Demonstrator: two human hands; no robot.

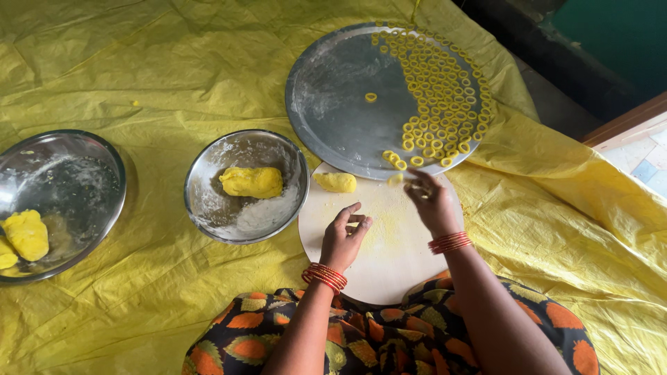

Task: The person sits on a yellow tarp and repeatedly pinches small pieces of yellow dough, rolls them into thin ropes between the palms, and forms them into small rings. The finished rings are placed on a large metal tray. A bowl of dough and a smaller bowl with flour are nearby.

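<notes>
Two hands work yellow dough on a round board.

The right hand point(429, 201) reaches out to the far edge of the board point(389, 257), right by the big tray point(333, 97). Its fingers are pinched together on a tiny dough bit point(396, 179), wrist bent and arm stretched forward. The left hand point(344, 235) rests on the board with its fingers curled loosely and holds nothing. Both wrists wear red bangles. Lots of little dough rings point(441, 90) lie in rows on the tray, and one ring sits alone in the middle. A dough lump point(335, 182) lies on the board near the tray. A bowl point(208, 208) beside the board holds a bigger lump.
</notes>
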